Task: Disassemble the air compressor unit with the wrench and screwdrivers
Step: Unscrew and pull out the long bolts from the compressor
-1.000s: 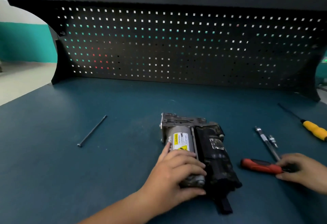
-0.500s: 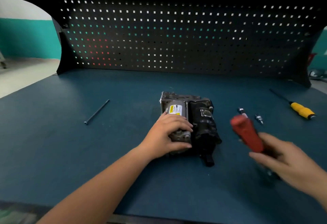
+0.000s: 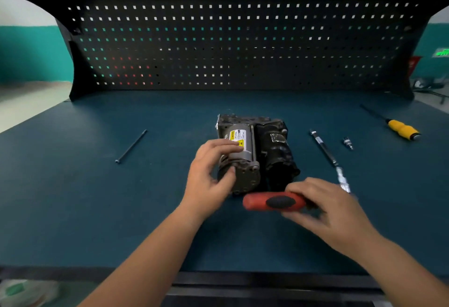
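Right grip [image 3: 325, 209] curls round red screwdriver [image 3: 274, 201]; left grip [image 3: 209, 175] clasps compressor [image 3: 274, 151].

Left hand [image 3: 211, 173] gripping air compressor [image 3: 255, 153], right hand [image 3: 325, 212] holding red-handled screwdriver [image 3: 274, 201], yellow screwdriver [image 3: 402, 130] beyond

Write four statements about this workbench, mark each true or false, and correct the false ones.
1. The right hand holds the red-handled screwdriver. True.
2. The left hand lies flat on the bench, apart from the air compressor. False: it grips the compressor's silver cylinder, with the fingers over the top and the thumb at the near end.
3. The yellow-handled screwdriver lies on the bench, far right of the compressor. True.
4. The long black bolt lies right of the compressor. False: it lies on the bench to the compressor's left, touching nothing else.
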`<state>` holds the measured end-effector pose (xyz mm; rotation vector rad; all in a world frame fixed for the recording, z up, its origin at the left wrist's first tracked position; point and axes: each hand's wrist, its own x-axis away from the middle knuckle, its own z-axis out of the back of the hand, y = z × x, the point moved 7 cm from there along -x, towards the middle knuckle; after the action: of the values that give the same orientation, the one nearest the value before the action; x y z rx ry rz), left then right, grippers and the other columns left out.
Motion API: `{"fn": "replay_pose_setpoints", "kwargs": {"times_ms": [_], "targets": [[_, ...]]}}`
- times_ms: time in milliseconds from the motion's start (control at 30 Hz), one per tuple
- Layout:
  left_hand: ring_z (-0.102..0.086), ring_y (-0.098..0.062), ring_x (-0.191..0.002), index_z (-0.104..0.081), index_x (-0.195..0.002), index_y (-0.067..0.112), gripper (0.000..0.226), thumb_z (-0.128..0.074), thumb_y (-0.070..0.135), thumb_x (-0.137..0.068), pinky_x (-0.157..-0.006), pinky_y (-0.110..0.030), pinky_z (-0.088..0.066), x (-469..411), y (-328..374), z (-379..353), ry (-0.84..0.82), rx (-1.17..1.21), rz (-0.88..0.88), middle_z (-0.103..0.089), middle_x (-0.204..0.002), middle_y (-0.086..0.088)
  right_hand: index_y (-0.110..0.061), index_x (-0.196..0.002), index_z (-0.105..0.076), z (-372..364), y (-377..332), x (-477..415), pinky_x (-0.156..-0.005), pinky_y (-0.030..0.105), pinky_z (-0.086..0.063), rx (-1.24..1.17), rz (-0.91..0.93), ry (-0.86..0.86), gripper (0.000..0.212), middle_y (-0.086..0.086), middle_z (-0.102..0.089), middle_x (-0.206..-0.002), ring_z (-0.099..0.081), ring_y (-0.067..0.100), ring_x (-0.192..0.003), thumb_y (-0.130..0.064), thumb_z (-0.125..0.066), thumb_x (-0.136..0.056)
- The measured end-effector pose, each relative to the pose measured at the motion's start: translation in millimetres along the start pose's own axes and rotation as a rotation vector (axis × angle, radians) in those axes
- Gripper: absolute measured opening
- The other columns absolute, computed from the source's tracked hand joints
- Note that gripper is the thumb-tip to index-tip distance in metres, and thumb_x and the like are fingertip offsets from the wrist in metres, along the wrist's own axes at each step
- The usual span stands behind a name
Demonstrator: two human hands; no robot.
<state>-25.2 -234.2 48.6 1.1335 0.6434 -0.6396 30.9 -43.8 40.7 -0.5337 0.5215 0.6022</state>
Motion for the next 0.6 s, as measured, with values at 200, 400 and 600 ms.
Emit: {"fn": "replay_pose_setpoints", "kwargs": {"times_ms": [200, 400, 600], "targets": [[-0.056, 0.001, -0.050, -0.062, -0.084, 0.012, 0.022, -0.045, 0.018, -0.098, -0.045, -0.014, -0.040, 47, 25, -58, -0.308, 0.432, 0.581, -0.065, -0.058, 0.010, -0.024, -0.075, -0.049, 20, -66, -11, -0.058, 0.030, -0.036, -0.166, 0.428, 0.243, 0.026, -0.004, -0.048, -0.065, -0.045, 0.012, -0.060, -0.042, -0.061, -0.088], [-0.067, -0.012, -0.071, -0.060, -0.093, 0.006, 0.015, -0.054, 0.016, -0.084, -0.061, -0.022, -0.052, 71, 55, -104, -0.128, 1.082, 0.818, -0.071, -0.084, -0.005, -0.022, -0.068, -0.047, 52, -52, -8, -0.060, 0.023, -0.039, -0.846, 0.210, 0.516, 0.029, -0.008, -0.050, -0.058, -0.042, 0.006, -0.059, -0.037, -0.059, -0.090], [-0.065, -0.019, -0.053, -0.056, -0.086, 0.005, 0.025, -0.052, 0.024, -0.070, -0.045, -0.024, -0.050, 80, 38, -96, 0.095, 1.155, 0.936, -0.066, -0.064, -0.011, -0.024, -0.071, -0.058, 28, -16, -1, -0.068, 0.021, -0.051, -1.503, -0.304, 0.790, 0.010, -0.008, -0.052, -0.061, -0.050, 0.006, -0.057, -0.027, -0.055, -0.080]]}}
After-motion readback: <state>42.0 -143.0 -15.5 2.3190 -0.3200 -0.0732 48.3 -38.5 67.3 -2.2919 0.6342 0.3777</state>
